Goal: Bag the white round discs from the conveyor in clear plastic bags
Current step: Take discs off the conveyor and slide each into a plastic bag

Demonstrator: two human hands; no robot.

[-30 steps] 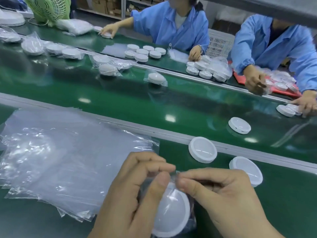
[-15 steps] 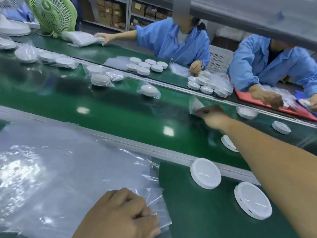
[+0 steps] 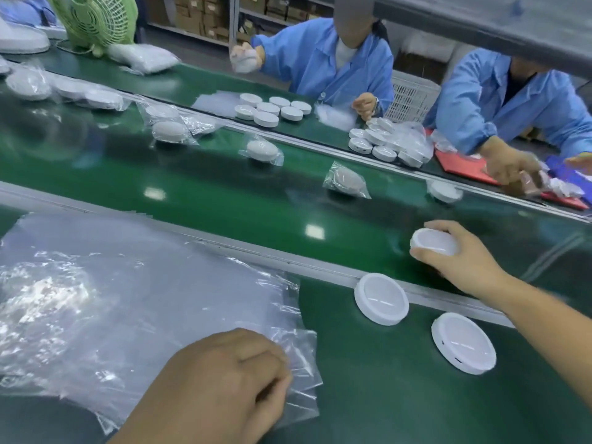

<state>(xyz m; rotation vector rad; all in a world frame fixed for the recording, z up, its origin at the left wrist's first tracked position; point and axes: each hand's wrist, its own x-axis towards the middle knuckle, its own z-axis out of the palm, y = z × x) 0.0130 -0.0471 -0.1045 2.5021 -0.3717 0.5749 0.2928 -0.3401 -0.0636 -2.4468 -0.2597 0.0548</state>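
My right hand [image 3: 461,254] grips a white round disc [image 3: 434,241] over the near side of the green conveyor belt [image 3: 243,200]. My left hand [image 3: 224,389] lies with curled fingers on the corner of a stack of clear plastic bags [image 3: 121,296] and pinches the top bag's edge. Two more bare discs lie on the green bench in front of me, one at the metal rail [image 3: 381,299] and one nearer me [image 3: 463,343]. A freshly bagged disc [image 3: 347,182] rests on the belt beyond my right hand.
Several bagged discs [image 3: 262,151] ride the belt toward the left. Across it, two people in blue coats [image 3: 336,68] work with piles of discs [image 3: 384,144] and bags. A green fan [image 3: 93,20] stands far left. A metal rail [image 3: 224,245] divides bench from belt.
My right hand let go of the bagged disc on the belt, drew back toward me and picked up a bare disc. My left hand stayed on the bag stack.
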